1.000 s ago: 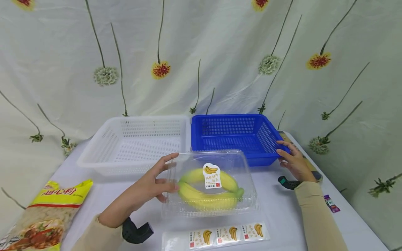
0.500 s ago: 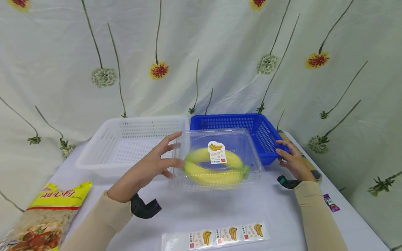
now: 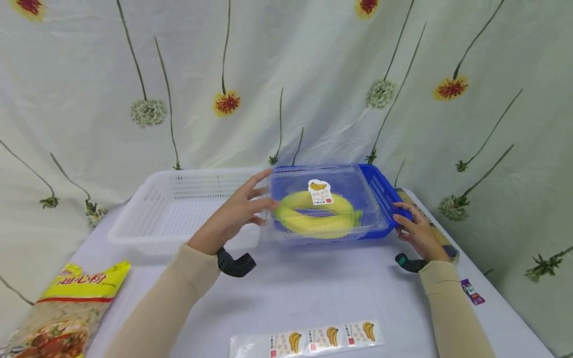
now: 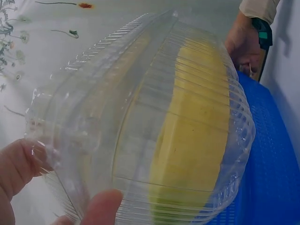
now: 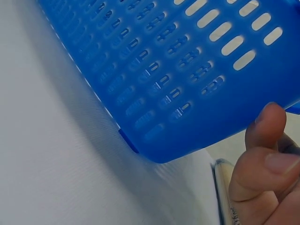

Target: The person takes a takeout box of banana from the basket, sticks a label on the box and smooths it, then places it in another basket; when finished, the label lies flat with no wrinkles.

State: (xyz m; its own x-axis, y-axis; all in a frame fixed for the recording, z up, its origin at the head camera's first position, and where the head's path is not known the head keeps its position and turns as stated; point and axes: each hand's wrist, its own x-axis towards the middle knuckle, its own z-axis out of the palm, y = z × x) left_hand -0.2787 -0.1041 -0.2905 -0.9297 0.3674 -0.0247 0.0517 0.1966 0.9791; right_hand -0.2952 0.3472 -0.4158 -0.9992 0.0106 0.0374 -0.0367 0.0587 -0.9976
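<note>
My left hand (image 3: pixel 235 216) grips a clear plastic clamshell box (image 3: pixel 342 176) by its left side, with fingers on top and thumb at the front. Inside lie yellow bananas (image 3: pixel 318 226) with green ends, and a white banana sticker (image 3: pixel 320 193) is on the lid. In the head view the box overlaps most of the blue basket (image 3: pixel 378 186), held up off the table. At the basket's right corner, my right hand (image 3: pixel 418 231) holds the rim; in the right wrist view its thumb and finger (image 5: pixel 269 122) meet the edge of the blue wall (image 5: pixel 197 108).
A white basket (image 3: pixel 156 199) stands left of the blue one. On the table (image 3: pixel 340 283) a strip of banana stickers (image 3: pixel 309 340) lies in front. A yellow-topped food bag (image 3: pixel 71 313) is at left, a small purple packet (image 3: pixel 472 292) at right. A flowered curtain (image 3: pixel 322 74) hangs behind.
My left hand has lifted the clamshell box from the table and carried it forward and right, over the blue basket. The right hand has stayed at the basket's corner.
</note>
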